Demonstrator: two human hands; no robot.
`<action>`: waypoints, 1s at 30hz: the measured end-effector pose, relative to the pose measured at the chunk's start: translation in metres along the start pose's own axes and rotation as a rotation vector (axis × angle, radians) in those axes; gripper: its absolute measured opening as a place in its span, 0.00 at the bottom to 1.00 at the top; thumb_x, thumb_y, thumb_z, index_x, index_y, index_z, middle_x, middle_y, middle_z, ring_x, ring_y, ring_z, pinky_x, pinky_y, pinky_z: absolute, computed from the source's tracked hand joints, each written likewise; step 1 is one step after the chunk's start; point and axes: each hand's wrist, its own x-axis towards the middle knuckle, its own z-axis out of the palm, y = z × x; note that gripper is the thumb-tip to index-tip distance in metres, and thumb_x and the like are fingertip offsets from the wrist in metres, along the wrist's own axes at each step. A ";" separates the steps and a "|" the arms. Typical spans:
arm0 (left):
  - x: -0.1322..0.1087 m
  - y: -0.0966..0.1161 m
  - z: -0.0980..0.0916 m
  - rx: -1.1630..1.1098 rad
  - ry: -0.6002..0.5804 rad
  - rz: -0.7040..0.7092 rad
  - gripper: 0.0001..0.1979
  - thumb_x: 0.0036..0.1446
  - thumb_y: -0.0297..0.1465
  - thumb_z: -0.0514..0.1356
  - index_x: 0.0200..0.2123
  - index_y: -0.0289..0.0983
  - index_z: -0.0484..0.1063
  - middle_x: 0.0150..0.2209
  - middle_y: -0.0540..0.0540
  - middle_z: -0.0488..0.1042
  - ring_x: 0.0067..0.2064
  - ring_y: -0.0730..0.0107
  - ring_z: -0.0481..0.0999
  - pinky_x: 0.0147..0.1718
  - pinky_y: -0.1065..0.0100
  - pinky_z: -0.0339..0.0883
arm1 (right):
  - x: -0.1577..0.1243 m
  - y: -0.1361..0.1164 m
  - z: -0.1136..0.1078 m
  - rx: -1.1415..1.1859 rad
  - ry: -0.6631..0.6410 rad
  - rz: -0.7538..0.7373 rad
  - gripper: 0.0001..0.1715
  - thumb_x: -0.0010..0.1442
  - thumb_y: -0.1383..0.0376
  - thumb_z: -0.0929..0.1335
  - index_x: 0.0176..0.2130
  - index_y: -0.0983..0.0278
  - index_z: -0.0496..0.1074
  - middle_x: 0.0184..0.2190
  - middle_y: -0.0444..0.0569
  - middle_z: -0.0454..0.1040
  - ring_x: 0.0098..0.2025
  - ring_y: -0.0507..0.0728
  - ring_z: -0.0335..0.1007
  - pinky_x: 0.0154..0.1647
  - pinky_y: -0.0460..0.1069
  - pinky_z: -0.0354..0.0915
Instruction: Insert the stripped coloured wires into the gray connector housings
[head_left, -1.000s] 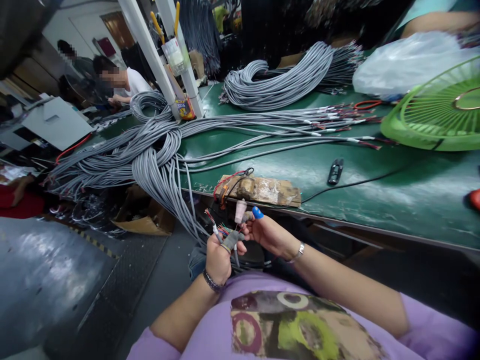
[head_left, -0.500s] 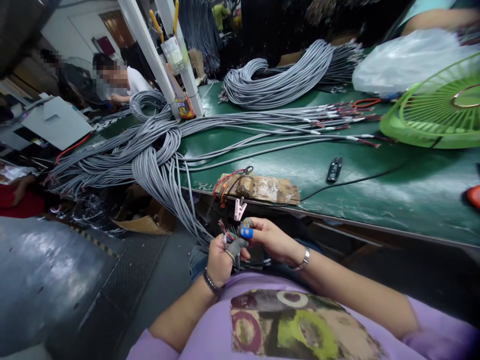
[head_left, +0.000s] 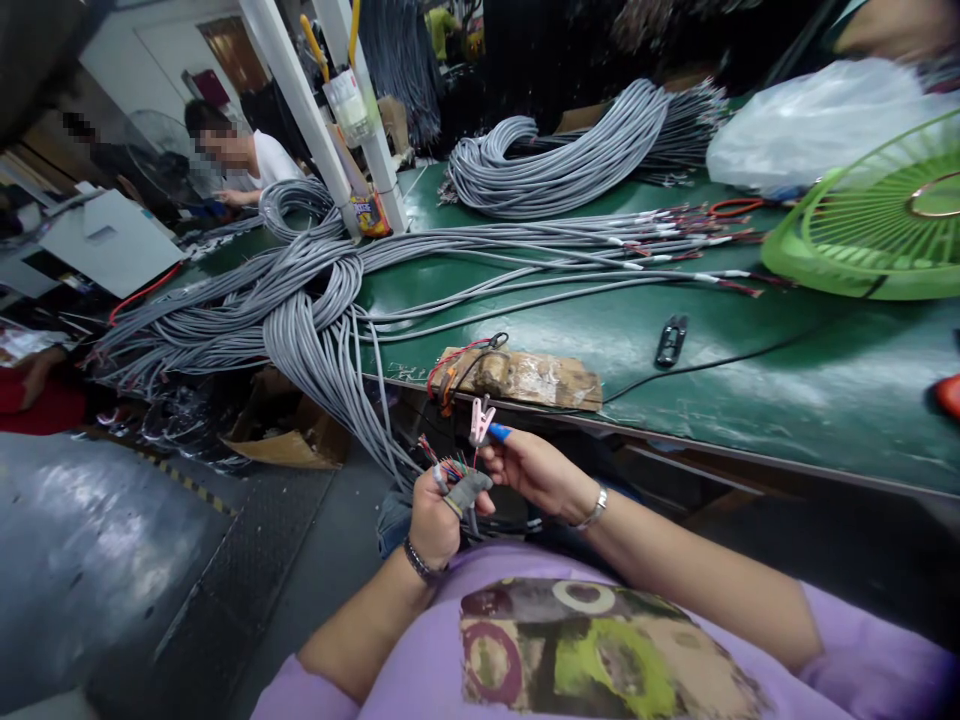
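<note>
Only the head view to go on here: half a second ago the two hands were bunched together, and now the right hand [head_left: 538, 473] has come up and away a bit, so its blue fingertip [head_left: 499, 432] is right beside the pink clip [head_left: 481, 424] just off the near edge of the worktop [head_left: 787, 405]. There's also a thin red wire [head_left: 475, 459] showing in the gap, so I'd guess one strand is being handled apart from the rest. The left hand [head_left: 437, 515] has hardly budged, clamped around a gray cable [head_left: 471, 520] with colored wires [head_left: 454, 467] fanning out the top, all of it held in front of the worktop's near edge. Right fingertips look drawn together, but I can't tell if they're actually pinching the wire or the clip. Container-wise: a clear cup [head_left: 346, 106] on the white post [head_left: 304, 100] seems to hold some yellow-handled tools [head_left: 315, 50], a cardboard box [head_left: 300, 445] sits on the floor below the near edge with its insides too dark to make out, and the plastic bag [head_left: 810, 125] by the far right corner is too cloudy to see into.
</note>
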 end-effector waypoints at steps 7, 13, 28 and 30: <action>0.008 0.005 0.006 0.013 0.061 0.100 0.10 0.48 0.37 0.64 0.25 0.35 0.74 0.18 0.50 0.73 0.20 0.74 0.70 0.23 0.72 0.63 | 0.009 -0.015 0.003 -0.303 -0.004 -0.235 0.25 0.51 0.45 0.67 0.27 0.65 0.71 0.22 0.45 0.69 0.23 0.49 0.58 0.25 0.45 0.58; 0.013 0.006 0.008 0.031 0.085 0.118 0.11 0.48 0.37 0.64 0.24 0.34 0.74 0.18 0.49 0.73 0.21 0.73 0.70 0.24 0.71 0.64 | 0.014 -0.009 0.005 -0.337 0.070 -0.358 0.30 0.51 0.41 0.65 0.25 0.65 0.72 0.21 0.45 0.67 0.24 0.50 0.59 0.27 0.47 0.59; 0.011 -0.003 0.005 0.130 0.065 0.076 0.14 0.48 0.40 0.63 0.22 0.35 0.72 0.18 0.48 0.72 0.21 0.73 0.69 0.24 0.71 0.64 | 0.014 -0.005 0.007 0.057 0.003 -0.117 0.21 0.50 0.49 0.70 0.28 0.66 0.72 0.23 0.46 0.70 0.24 0.49 0.62 0.26 0.45 0.62; 0.008 -0.003 0.004 0.122 0.077 0.085 0.14 0.48 0.40 0.63 0.23 0.35 0.73 0.18 0.48 0.72 0.21 0.72 0.69 0.24 0.71 0.63 | 0.011 -0.005 0.005 0.063 0.006 -0.095 0.22 0.51 0.49 0.70 0.29 0.66 0.72 0.25 0.46 0.71 0.25 0.49 0.63 0.26 0.45 0.63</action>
